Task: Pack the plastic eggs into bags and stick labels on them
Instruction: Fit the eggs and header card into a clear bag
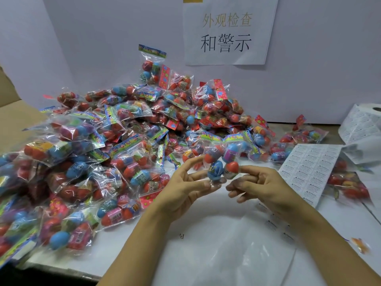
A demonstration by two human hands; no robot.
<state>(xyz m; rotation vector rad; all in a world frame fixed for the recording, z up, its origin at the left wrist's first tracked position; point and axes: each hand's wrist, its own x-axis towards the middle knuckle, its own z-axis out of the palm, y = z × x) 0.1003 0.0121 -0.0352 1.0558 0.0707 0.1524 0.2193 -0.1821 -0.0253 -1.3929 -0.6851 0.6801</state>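
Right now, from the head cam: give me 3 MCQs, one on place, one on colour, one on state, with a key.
1. Where does the label sheet lie?
A. To the right of the hands
B. On the pile of bags
C. Inside the cardboard box

2. What colour are the two lowest eggs in the held bag?
A. Both green
B. One blue, one red
C. Both yellow

3. How is the held bag supported?
A. Lying flat on the table
B. Hung on the wall
C. Held up by both hands

Key: 1 A, the sheet sits beside the right hand. 2 B, blue beside red. 3 C, left hand and right hand fingers meet its bottom.
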